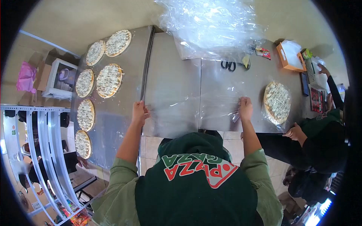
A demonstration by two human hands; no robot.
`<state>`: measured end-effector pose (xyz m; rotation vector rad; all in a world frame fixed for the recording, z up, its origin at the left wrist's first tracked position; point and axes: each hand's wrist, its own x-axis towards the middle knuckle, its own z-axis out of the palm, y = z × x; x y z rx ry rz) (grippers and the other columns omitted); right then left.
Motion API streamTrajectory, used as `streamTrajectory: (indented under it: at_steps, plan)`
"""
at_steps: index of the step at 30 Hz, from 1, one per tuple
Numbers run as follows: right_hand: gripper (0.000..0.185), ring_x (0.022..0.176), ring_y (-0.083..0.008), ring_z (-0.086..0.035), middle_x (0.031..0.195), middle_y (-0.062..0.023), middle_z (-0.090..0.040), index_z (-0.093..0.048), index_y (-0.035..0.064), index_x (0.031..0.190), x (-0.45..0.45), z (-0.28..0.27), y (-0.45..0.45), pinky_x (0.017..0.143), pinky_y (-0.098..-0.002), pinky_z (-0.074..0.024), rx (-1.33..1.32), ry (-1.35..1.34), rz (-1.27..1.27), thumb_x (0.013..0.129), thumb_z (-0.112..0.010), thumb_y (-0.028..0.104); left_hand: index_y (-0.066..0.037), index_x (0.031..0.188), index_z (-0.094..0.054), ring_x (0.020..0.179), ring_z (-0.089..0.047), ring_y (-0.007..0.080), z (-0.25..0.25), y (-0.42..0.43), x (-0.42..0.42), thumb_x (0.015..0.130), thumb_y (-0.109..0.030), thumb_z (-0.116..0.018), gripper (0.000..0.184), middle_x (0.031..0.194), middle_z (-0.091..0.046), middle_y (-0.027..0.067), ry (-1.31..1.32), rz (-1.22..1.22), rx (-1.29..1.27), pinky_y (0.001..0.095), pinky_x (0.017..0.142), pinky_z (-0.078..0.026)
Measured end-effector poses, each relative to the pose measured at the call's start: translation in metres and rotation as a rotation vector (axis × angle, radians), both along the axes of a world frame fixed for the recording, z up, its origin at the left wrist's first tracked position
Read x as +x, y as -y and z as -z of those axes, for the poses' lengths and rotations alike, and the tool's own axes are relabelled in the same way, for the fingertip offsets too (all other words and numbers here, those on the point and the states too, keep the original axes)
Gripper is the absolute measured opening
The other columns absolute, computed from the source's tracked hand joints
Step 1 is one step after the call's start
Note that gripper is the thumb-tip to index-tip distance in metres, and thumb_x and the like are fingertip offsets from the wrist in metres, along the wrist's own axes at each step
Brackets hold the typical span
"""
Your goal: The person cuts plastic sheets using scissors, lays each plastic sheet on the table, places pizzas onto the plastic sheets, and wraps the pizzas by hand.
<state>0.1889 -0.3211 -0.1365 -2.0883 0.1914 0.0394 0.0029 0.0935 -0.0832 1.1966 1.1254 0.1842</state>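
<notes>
A clear plastic bag [177, 104] is stretched low over the steel table between my two hands. My left hand [140, 113] pinches its left end near the seam where two tables meet. The bag's right end is gripped by my right hand [245, 109], fingers closed. To the right of that hand lies a cheese-topped pizza [277, 102] in clear plastic. Several uncovered pizzas, such as one topped pizza [109, 80], rest on the left table [130, 79].
A heap of clear plastic bags [211, 30] lies at the back, with black-handled scissors [228, 66] in front. An orange tray [291, 55] stands back right. A co-worker's hand [296, 133] is at the right table edge. Metal shelving [49, 147] stands left.
</notes>
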Motion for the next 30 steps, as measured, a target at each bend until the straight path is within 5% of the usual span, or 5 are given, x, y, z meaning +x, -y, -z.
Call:
streamTrajectory:
  at_steps: [3,6,10,22,30]
  plan:
    - [0.022,0.050,-0.0164,-0.054,0.062,-0.0076,-0.055,-0.053,0.0021,0.092,-0.011,-0.026,0.006,0.044,-0.0309,-0.0435,-0.116,-0.095,-0.033,0.092,-0.043,0.021,-0.010,0.083,-0.043,0.057,-0.054,0.0183,0.028,-0.003,-0.006,0.090,-0.026,-0.050,0.019,0.067,-0.052,0.0032,-0.154,0.180,0.335,0.0367,0.048,-0.045]
    - [0.021,0.051,-0.0169,-0.055,0.061,-0.0080,-0.054,-0.051,0.0037,0.097,-0.014,-0.038,-0.001,0.045,-0.0319,-0.0446,-0.084,-0.157,-0.047,0.092,-0.043,0.022,-0.007,0.089,-0.047,0.078,-0.057,0.0264,0.008,0.034,0.024,0.085,-0.020,-0.055,0.015,0.086,-0.057,0.0090,-0.155,0.161,1.754,0.0412,0.065,-0.047]
    - [0.020,0.050,-0.0214,-0.055,0.059,-0.0084,-0.054,-0.049,0.0045,0.101,-0.013,-0.041,0.001,0.047,-0.0349,-0.0461,-0.076,-0.201,-0.065,0.092,-0.043,0.021,-0.006,0.105,-0.053,0.104,-0.049,0.0306,-0.001,0.094,0.042,0.076,-0.017,-0.061,0.032,0.112,-0.052,0.0131,0.176,1.112,1.275,0.0407,0.089,-0.039]
    - [0.035,0.105,-0.0307,-0.050,0.113,-0.0135,-0.051,-0.052,0.0105,0.113,-0.007,-0.076,0.015,0.083,-0.0380,-0.0442,-0.661,0.586,-0.509,0.078,-0.053,0.004,-0.020,0.130,-0.037,0.125,-0.030,0.0333,0.027,0.117,0.057,0.059,-0.048,-0.073,0.084,0.137,-0.029,0.0134,-0.102,1.376,1.196,0.0571,0.092,-0.030]
    - [0.103,0.133,-0.0360,-0.015,0.145,-0.0186,-0.011,-0.023,0.0234,0.138,0.015,-0.060,-0.002,0.100,-0.0547,-0.0253,-0.816,-0.169,-0.769,0.053,-0.081,0.025,-0.025,0.141,-0.016,0.133,-0.010,0.0383,-0.013,0.106,0.072,0.056,-0.057,-0.071,0.106,0.146,-0.008,0.0167,-0.415,1.360,1.155,0.0632,0.098,-0.019]
